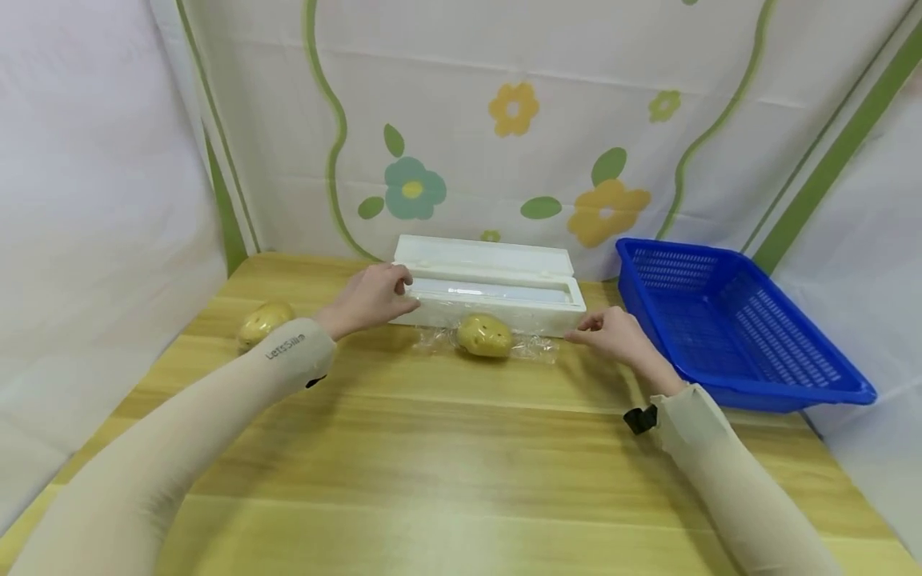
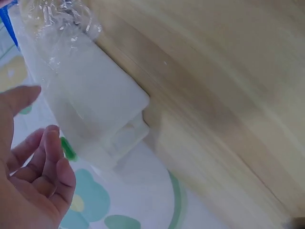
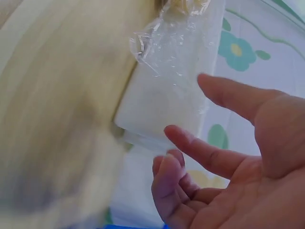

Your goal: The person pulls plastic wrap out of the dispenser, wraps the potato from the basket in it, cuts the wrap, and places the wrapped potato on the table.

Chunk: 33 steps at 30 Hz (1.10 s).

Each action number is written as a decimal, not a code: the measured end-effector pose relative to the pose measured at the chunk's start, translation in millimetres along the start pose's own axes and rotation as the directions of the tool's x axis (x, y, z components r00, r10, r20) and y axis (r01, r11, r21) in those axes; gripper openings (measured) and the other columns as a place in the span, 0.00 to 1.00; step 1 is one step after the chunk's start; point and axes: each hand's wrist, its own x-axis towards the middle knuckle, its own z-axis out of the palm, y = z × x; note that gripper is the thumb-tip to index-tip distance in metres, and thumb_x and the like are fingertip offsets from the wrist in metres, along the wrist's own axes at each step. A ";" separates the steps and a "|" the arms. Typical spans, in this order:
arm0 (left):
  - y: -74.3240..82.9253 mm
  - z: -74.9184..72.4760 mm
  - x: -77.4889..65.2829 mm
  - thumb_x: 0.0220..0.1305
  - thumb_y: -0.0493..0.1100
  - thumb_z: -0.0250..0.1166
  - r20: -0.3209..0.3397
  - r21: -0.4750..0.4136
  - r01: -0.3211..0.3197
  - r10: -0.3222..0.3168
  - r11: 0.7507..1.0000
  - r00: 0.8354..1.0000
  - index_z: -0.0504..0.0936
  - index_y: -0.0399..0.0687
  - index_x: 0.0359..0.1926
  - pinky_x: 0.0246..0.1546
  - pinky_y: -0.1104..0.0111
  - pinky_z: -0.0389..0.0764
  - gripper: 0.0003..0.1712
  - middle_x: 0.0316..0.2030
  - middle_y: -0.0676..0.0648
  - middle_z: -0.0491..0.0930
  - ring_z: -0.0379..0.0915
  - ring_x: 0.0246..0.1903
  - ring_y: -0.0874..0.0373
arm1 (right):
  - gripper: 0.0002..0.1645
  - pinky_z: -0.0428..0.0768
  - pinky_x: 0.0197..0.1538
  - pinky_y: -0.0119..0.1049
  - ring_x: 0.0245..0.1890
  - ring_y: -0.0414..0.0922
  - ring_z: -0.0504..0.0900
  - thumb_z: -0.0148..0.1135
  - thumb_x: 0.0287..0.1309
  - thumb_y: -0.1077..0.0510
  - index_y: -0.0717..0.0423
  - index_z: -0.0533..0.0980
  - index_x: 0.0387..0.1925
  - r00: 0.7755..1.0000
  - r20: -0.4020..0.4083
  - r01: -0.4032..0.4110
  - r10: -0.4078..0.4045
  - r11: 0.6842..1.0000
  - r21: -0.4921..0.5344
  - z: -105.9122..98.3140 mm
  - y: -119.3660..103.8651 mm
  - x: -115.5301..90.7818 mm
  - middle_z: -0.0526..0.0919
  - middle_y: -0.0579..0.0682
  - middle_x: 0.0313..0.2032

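A potato (image 1: 485, 335) lies against the front of a white cling film box (image 1: 497, 308), with clear plastic film (image 1: 536, 349) spread crumpled to both sides of it. The box lid (image 1: 483, 254) stands raised, and a pale roll (image 1: 497, 292) shows inside. At the box's left end is my left hand (image 1: 370, 298), its thumb and index finger apart and nothing between them. My right hand (image 1: 615, 336) hovers by the right front corner; in the right wrist view its thumb and index finger (image 3: 205, 152) are separated and hold nothing.
Another potato (image 1: 265, 323) sits at the left, beside my left forearm. To the right stands a blue plastic basket (image 1: 778, 396), close to my right hand. A flowered cloth (image 1: 468, 120) hangs behind the wooden table (image 1: 446, 464).
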 end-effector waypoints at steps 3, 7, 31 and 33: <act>6.1 0.6 -2.3 0.61 0.51 0.70 -0.033 -0.017 0.083 -0.083 0.996 0.996 0.80 0.39 0.41 0.24 0.61 0.78 0.20 0.29 0.48 0.83 0.77 0.24 0.56 | 0.19 0.73 0.28 0.38 0.26 0.51 0.77 0.71 0.57 0.46 0.58 0.87 0.38 0.998 0.033 -0.058 0.055 0.994 0.094 0.3 2.1 3.9 0.84 0.52 0.28; 12.7 4.5 -7.8 0.60 0.54 0.70 0.005 -0.108 0.205 -0.206 0.973 0.978 0.78 0.40 0.45 0.24 0.61 0.78 0.24 0.32 0.47 0.86 0.81 0.25 0.56 | 0.18 0.68 0.18 0.35 0.16 0.48 0.75 0.73 0.55 0.49 0.60 0.86 0.39 0.994 0.018 -0.107 0.106 0.952 0.288 3.9 2.8 8.7 0.78 0.54 0.18; 6.4 7.2 -11.3 0.61 0.37 0.70 0.138 -0.596 0.218 -0.168 0.773 0.976 0.82 0.34 0.49 0.39 0.58 0.83 0.16 0.35 0.45 0.84 0.82 0.33 0.51 | 0.06 0.61 0.20 0.32 0.16 0.40 0.63 0.75 0.53 0.57 0.56 0.87 0.30 0.990 -0.099 0.121 -0.098 0.957 0.263 15.0 -4.7 -0.4 0.68 0.44 0.14; 6.1 6.2 -13.1 0.60 0.37 0.71 0.139 -0.546 0.168 -0.109 0.821 0.984 0.83 0.35 0.47 0.39 0.63 0.82 0.15 0.34 0.47 0.84 0.82 0.34 0.55 | 0.05 0.62 0.20 0.32 0.16 0.40 0.64 0.74 0.53 0.58 0.55 0.87 0.28 0.987 -0.103 0.149 -0.125 0.950 0.274 14.6 -5.5 -4.0 0.70 0.45 0.14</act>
